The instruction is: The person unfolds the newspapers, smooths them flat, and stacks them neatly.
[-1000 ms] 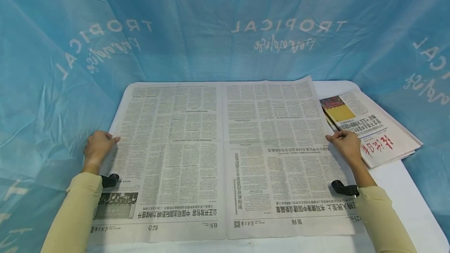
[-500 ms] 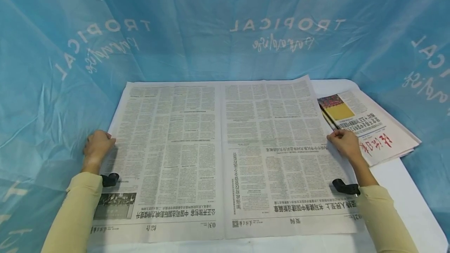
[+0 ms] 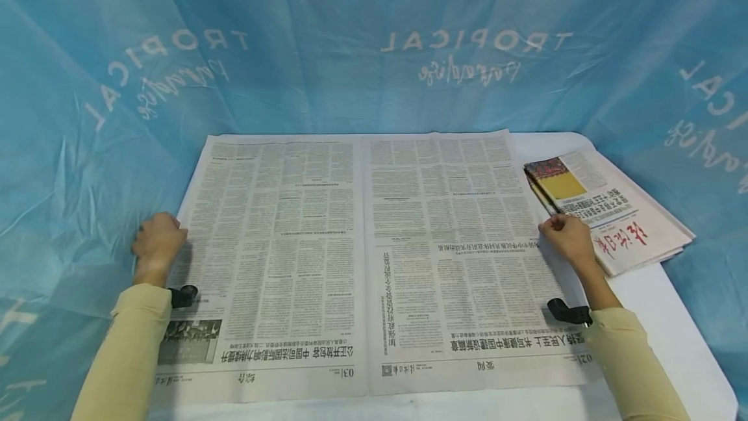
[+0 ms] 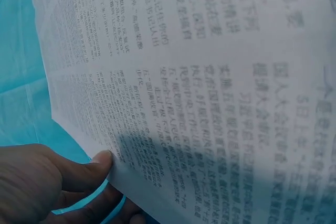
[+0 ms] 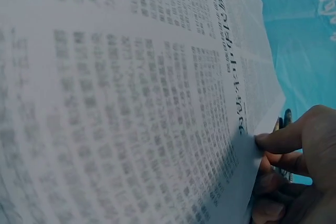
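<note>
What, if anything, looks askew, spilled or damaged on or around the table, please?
The folded newspapers on the right of the table lie askew to the open newspaper, and the lettering on the blue curtain reads backwards, as if mirrored. The open newspaper shows no obvious tear, and no spill is visible.

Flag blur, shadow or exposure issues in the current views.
Head: fairly even light, big print on the newspaper sheet legible, body text too small to read; left wrist: dim, bluish, print soft, dark shadow beside the left hand; right wrist: also dim, print blurred, shadow by the right hand.
</note>
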`<state>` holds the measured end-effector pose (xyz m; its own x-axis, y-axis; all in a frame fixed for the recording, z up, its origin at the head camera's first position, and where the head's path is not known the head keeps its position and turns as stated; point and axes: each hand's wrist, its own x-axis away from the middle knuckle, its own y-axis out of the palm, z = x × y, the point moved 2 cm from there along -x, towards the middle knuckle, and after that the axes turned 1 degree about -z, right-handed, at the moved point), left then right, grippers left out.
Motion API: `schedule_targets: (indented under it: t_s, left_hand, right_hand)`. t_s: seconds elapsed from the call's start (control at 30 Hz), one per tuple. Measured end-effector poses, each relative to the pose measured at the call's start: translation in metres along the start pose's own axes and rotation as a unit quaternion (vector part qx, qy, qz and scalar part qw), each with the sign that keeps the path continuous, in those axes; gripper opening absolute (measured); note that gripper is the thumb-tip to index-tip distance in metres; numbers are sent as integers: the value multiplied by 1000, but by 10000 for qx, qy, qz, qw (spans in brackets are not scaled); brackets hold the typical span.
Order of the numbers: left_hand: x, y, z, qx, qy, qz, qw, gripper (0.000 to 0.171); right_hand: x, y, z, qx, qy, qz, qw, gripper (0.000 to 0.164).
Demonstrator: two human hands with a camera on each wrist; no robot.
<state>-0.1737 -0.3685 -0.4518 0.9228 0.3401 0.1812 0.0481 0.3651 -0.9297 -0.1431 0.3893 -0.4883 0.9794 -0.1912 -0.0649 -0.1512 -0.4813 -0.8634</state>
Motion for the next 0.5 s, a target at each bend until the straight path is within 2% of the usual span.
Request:
schedule_targets:
  t_s: [0.2,0.37,0.5]
  left_hand:
    - [-2,2,7,-312,-224,-222,9990,44]
    - [-1,2,11,-421,9,-43,9991,33]
    - [0,1,13,-305,210,151,9992,19]
  right_hand:
    - [2,0,-3,153,159,-132,9997,23]
    - [5,-1,-8,238,136,-97,9996,23]
    - [8,-2,-10,278,119,-97,9995,23]
